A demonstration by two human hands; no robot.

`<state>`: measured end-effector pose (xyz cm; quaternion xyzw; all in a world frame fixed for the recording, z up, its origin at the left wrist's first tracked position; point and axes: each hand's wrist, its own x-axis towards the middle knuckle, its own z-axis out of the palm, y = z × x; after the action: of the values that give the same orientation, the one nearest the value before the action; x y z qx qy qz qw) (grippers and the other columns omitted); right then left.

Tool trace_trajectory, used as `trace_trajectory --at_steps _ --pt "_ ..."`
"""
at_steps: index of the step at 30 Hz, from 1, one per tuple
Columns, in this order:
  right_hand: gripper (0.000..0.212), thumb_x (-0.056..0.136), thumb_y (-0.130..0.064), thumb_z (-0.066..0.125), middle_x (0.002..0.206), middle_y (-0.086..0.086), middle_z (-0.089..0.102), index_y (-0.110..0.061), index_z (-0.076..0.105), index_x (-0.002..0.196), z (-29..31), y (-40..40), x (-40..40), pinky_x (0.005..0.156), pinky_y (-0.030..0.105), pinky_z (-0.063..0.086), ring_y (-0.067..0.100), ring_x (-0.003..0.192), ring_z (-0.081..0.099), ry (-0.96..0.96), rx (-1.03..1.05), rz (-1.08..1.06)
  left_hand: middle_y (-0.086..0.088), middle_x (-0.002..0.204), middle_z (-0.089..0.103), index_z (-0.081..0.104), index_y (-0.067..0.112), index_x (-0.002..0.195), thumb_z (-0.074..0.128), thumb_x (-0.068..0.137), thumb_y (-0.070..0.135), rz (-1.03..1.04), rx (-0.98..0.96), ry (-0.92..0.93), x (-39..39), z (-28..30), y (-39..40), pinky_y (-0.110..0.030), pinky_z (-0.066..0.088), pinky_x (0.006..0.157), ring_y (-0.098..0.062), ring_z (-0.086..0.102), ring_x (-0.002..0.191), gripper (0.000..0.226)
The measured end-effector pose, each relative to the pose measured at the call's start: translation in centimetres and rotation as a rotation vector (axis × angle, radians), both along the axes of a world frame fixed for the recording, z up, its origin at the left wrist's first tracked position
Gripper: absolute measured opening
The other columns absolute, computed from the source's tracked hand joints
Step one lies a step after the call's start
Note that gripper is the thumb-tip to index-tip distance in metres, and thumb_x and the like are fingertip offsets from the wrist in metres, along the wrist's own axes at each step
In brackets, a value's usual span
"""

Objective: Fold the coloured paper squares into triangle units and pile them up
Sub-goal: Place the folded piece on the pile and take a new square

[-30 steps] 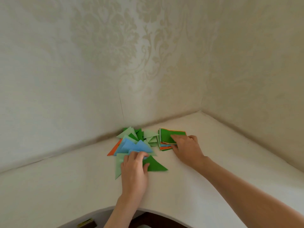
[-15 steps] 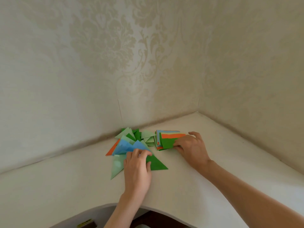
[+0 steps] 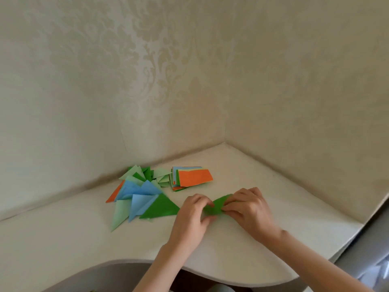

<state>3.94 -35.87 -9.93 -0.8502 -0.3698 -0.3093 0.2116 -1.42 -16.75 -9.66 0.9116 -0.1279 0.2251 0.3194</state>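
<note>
A dark green paper square [image 3: 217, 205] lies between my hands near the middle of the white table [image 3: 84, 245]. My left hand [image 3: 192, 216] pinches its left side and my right hand [image 3: 247, 209] pinches its right side, so most of the sheet is hidden. To the left spreads a loose pile of folded triangles [image 3: 143, 194] in green, pale green, blue and orange. Behind my hands sits the stack of unfolded squares [image 3: 192, 178], with an orange sheet on top.
The table fits into a wall corner, with patterned wallpaper [image 3: 147, 81] behind and to the right. Its curved front edge [image 3: 189, 268] runs below my forearms. The right edge drops off at the far right.
My right hand drew the green sheet off the stack, baring the orange one. My left hand left the triangle pile and joined it, and both now hold the green sheet in front of the stack.
</note>
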Motion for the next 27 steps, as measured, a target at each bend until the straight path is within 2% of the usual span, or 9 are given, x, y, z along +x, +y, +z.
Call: trace_trajectory --at_steps 4,8,16,20,23,27 --pt "0.020 0.086 -0.040 0.053 0.097 -0.023 0.067 -0.035 0.071 0.090 -0.7 -1.1 -0.7 0.073 0.031 0.048 0.006 0.089 0.062 0.218 -0.070 -0.021 0.011 0.092 0.063 0.067 0.019 0.089 0.073 0.080 0.028 -0.036 0.031 0.080 0.3 -0.7 -0.6 -0.017 0.039 0.078 -0.008 0.053 0.091 0.013" --pt "0.027 0.080 -0.043 0.050 0.105 -0.023 0.062 -0.034 0.070 0.097 -0.5 -1.2 -1.0 0.082 0.033 0.049 0.004 0.099 0.057 0.382 -0.072 -0.042 0.012 0.091 0.064 0.070 0.020 0.084 0.074 0.079 0.026 -0.049 0.026 0.096 0.6 -0.9 -0.4 -0.012 0.037 0.079 -0.005 0.052 0.092 0.009" --pt "0.033 0.072 -0.067 0.055 0.095 -0.025 0.057 -0.038 0.068 0.081 -0.5 0.0 -0.8 0.091 0.031 0.039 -0.001 0.095 0.050 0.581 0.058 -0.129 0.013 0.089 0.063 0.070 0.022 0.088 0.068 0.084 0.023 -0.035 -0.020 0.133 1.0 -0.5 -0.2 -0.016 0.039 0.079 -0.005 0.051 0.089 0.004" --pt "0.019 0.078 -0.055 0.064 0.092 -0.020 0.057 -0.036 0.065 0.074 -0.6 0.8 -0.9 0.091 0.032 0.038 0.001 0.092 0.051 0.608 0.114 -0.204 0.017 0.084 0.059 0.066 0.024 0.091 0.067 0.085 0.022 0.005 -0.041 0.143 1.4 -0.3 -0.6 -0.012 0.036 0.070 -0.004 0.048 0.084 0.006" --pt "0.016 0.078 -0.052 0.066 0.087 -0.022 0.055 -0.039 0.060 0.071 -0.6 1.1 -1.1 0.087 0.031 0.038 0.000 0.088 0.050 0.593 0.125 -0.226 0.020 0.085 0.058 0.065 0.025 0.092 0.069 0.084 0.022 0.026 -0.054 0.146 1.7 -0.6 -0.9 -0.010 0.036 0.071 -0.001 0.049 0.086 0.010" --pt "0.016 0.076 -0.052 0.068 0.086 -0.023 0.054 -0.038 0.061 0.077 -0.7 1.2 -1.2 0.085 0.029 0.035 -0.001 0.088 0.049 0.597 0.133 -0.251 0.016 0.084 0.061 0.065 0.026 0.088 0.073 0.079 0.023 0.048 -0.078 0.167 2.2 -1.0 -1.2 -0.020 0.044 0.075 -0.003 0.053 0.085 0.013"
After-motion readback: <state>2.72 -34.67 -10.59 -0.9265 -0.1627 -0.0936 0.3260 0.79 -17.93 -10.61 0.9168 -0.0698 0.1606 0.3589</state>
